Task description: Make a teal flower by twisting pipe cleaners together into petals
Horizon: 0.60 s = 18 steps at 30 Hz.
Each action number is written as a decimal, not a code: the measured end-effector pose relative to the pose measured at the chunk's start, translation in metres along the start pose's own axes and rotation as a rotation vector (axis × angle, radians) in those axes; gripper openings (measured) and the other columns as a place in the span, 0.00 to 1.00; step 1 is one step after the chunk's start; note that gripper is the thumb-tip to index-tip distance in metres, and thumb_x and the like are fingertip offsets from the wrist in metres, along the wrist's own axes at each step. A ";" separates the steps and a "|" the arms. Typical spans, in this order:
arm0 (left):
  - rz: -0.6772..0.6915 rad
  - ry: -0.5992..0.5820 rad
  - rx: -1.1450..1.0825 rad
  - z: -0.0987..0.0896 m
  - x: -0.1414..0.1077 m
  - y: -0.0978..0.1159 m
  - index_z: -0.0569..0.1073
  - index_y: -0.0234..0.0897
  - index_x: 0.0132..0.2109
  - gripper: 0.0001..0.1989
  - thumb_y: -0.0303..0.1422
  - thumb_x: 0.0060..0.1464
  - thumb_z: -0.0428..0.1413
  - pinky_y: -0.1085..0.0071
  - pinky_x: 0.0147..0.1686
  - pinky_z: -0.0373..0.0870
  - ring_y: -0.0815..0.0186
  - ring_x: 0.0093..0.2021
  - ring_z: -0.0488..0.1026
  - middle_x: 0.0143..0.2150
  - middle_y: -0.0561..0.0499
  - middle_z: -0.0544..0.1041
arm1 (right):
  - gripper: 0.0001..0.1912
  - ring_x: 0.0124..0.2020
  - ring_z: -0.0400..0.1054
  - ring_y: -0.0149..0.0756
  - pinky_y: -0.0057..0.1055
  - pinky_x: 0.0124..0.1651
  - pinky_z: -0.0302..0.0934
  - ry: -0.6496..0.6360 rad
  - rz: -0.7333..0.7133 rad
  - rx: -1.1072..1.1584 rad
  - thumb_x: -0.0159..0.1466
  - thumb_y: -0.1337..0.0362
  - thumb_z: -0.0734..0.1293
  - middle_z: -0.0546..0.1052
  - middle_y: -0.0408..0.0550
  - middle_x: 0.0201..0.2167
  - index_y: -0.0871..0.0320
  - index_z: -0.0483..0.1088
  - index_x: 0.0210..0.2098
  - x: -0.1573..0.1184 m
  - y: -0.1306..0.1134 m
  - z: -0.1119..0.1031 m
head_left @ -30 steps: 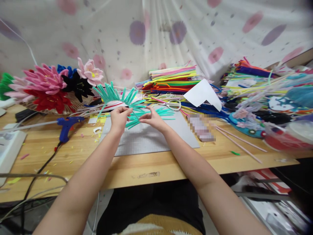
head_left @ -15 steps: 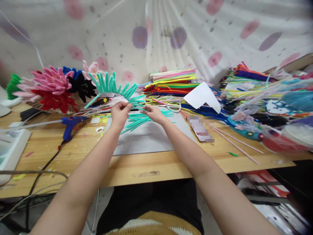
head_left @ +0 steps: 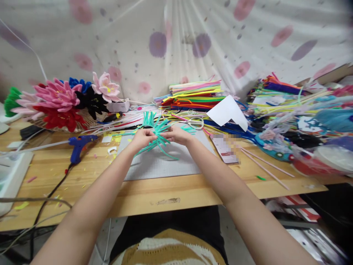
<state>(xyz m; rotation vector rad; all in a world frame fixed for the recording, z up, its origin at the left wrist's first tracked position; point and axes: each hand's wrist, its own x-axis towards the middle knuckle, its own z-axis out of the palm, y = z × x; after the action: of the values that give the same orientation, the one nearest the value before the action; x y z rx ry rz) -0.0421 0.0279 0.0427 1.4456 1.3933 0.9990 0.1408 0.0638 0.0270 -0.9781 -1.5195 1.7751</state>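
Between my hands is a spiky bunch of teal pipe cleaners [head_left: 157, 127], its stems fanning out in several directions above a grey cutting mat [head_left: 165, 169]. My left hand [head_left: 143, 139] pinches the bunch from the left, fingers closed near its centre. From the right, my right hand [head_left: 178, 135] has its fingertips closed on the stems. More teal pieces lie on the mat behind and beneath, partly hidden by my hands. Scissors [head_left: 197, 122] with pale handles rest just beyond my right hand.
A blue glue gun [head_left: 78, 147] lies on the left, its black cord running off the table. Fuzzy flowers [head_left: 59, 95] stand behind it. Pipe cleaner stacks [head_left: 195, 94] line the back. A phone [head_left: 224, 149] and pink stems [head_left: 264, 167] lie right of the mat.
The wide teal fan, held up to the left before, is now gathered into a round burst between my hands, lower and nearer the mat's middle. My hands have come closer together.
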 end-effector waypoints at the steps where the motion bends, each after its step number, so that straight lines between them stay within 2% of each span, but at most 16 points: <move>1: 0.014 -0.047 0.040 0.002 0.001 -0.001 0.69 0.35 0.17 0.08 0.32 0.33 0.61 0.77 0.15 0.52 0.74 0.15 0.58 0.13 0.55 0.66 | 0.19 0.27 0.67 0.27 0.25 0.30 0.61 -0.006 -0.003 0.023 0.46 0.60 0.74 0.75 0.43 0.29 0.60 0.71 0.35 0.004 0.004 0.003; 4: 0.050 -0.118 0.124 0.004 0.006 -0.010 0.71 0.36 0.19 0.07 0.33 0.35 0.60 0.76 0.16 0.52 0.73 0.15 0.59 0.14 0.55 0.68 | 0.18 0.28 0.68 0.28 0.25 0.32 0.60 0.024 -0.019 0.046 0.41 0.65 0.75 0.76 0.42 0.28 0.60 0.72 0.33 0.014 0.013 0.007; 8: 0.043 -0.147 0.236 0.006 0.007 -0.023 0.73 0.37 0.26 0.04 0.32 0.39 0.58 0.74 0.18 0.55 0.70 0.17 0.62 0.18 0.55 0.70 | 0.16 0.27 0.68 0.30 0.27 0.34 0.61 0.032 -0.067 0.102 0.38 0.68 0.74 0.76 0.43 0.27 0.62 0.73 0.29 0.018 0.018 0.009; 10: 0.129 -0.111 0.361 0.008 0.004 -0.024 0.73 0.38 0.30 0.06 0.31 0.39 0.59 0.73 0.22 0.58 0.69 0.21 0.65 0.22 0.55 0.72 | 0.16 0.27 0.68 0.30 0.27 0.34 0.61 0.060 -0.092 0.144 0.37 0.68 0.74 0.76 0.43 0.26 0.62 0.72 0.28 0.016 0.018 0.012; 12: 0.215 -0.026 0.518 0.011 0.000 -0.022 0.72 0.38 0.31 0.09 0.33 0.39 0.61 0.72 0.26 0.59 0.66 0.28 0.68 0.28 0.52 0.74 | 0.17 0.26 0.68 0.30 0.28 0.34 0.62 0.091 -0.096 0.178 0.36 0.69 0.75 0.76 0.42 0.25 0.62 0.72 0.27 0.014 0.016 0.015; 14: 0.239 0.038 0.644 0.014 -0.005 -0.019 0.72 0.38 0.32 0.09 0.35 0.42 0.60 0.71 0.28 0.59 0.64 0.30 0.69 0.31 0.51 0.74 | 0.17 0.26 0.68 0.29 0.28 0.34 0.62 0.098 -0.096 0.200 0.37 0.69 0.75 0.76 0.42 0.24 0.62 0.71 0.27 0.012 0.015 0.017; 18: 0.330 0.057 0.784 0.017 -0.012 -0.018 0.71 0.38 0.35 0.08 0.36 0.47 0.58 0.70 0.30 0.59 0.63 0.33 0.70 0.38 0.48 0.74 | 0.17 0.29 0.69 0.31 0.29 0.36 0.63 0.033 -0.078 0.198 0.40 0.68 0.74 0.77 0.44 0.27 0.63 0.72 0.30 0.008 0.013 0.017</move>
<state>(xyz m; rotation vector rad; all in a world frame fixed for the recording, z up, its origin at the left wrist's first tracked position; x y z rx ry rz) -0.0321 0.0153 0.0207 2.2894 1.7226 0.7068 0.1221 0.0590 0.0142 -0.8359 -1.3148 1.8050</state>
